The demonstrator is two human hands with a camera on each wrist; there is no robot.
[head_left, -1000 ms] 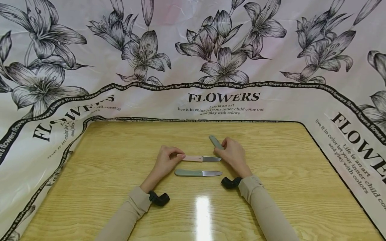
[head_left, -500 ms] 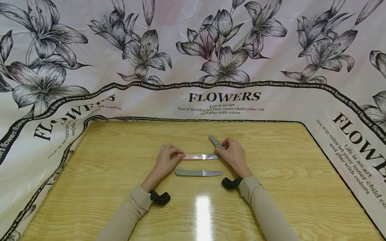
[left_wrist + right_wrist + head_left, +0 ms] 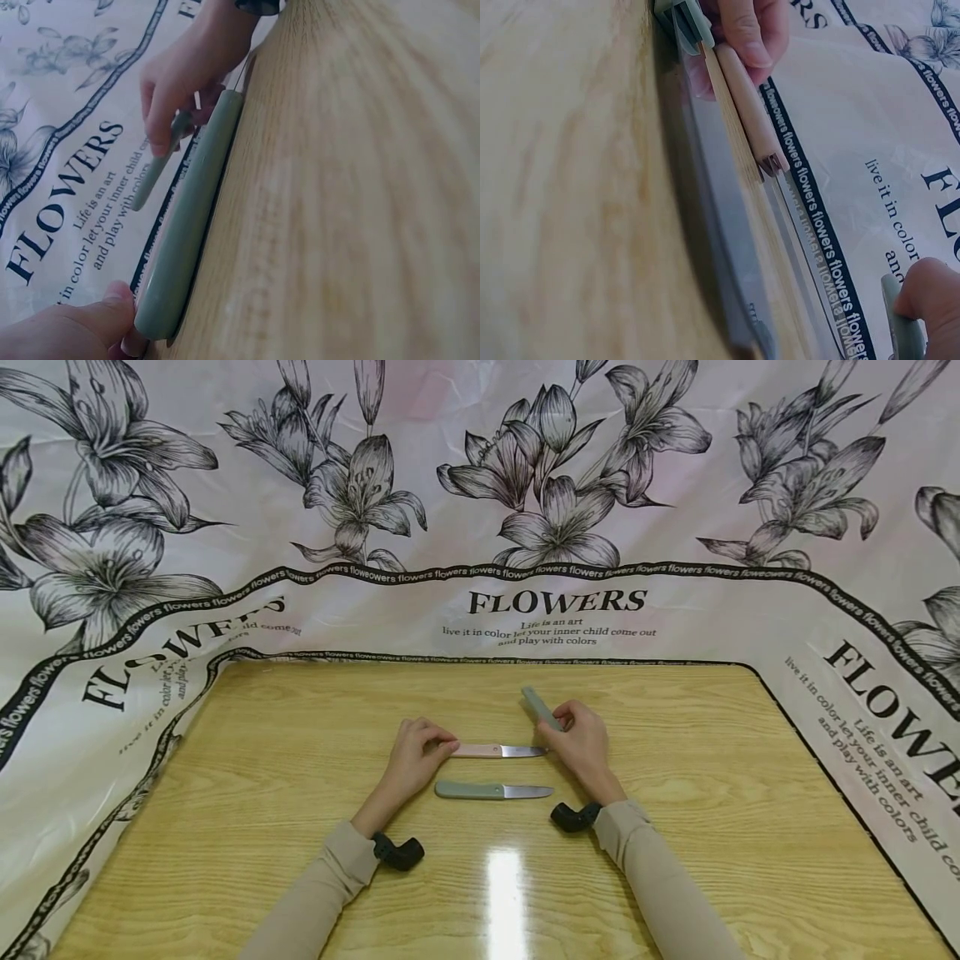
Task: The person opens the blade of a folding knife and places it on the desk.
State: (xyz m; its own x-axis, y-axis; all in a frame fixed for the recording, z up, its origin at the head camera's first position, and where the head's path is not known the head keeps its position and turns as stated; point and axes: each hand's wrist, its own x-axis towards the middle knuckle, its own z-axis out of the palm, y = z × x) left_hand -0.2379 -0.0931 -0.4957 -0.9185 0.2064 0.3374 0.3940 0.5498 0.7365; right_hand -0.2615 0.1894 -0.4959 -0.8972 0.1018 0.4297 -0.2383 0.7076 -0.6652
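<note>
Between finger and thumb, my left hand [image 3: 415, 762] pinches the butt of a pink-handled knife [image 3: 480, 751] lying crosswise on the table, blade to the right. My right hand [image 3: 583, 745] grips a slim grey-green knife handle [image 3: 537, 703], tilted up to the left near the pink knife's tip; no blade shows on it, and its lower end is hidden by the fingers. Nearer the front, a green-handled knife [image 3: 471, 791] lies parallel to the pink one, untouched. Its handle [image 3: 191, 225] fills the middle of the left wrist view, partly covering the pink knife.
The wood-grain table [image 3: 300, 877] carries a bright light reflection in front. A flower-printed cloth [image 3: 555, 618] rises behind it and along both sides. Black wrist mounts [image 3: 397, 853] stick out inward from both cuffs.
The grey-green handle in my right hand has risen slightly and tilted steeper. The pink knife has shifted a little away from me. The green-handled knife stays put.
</note>
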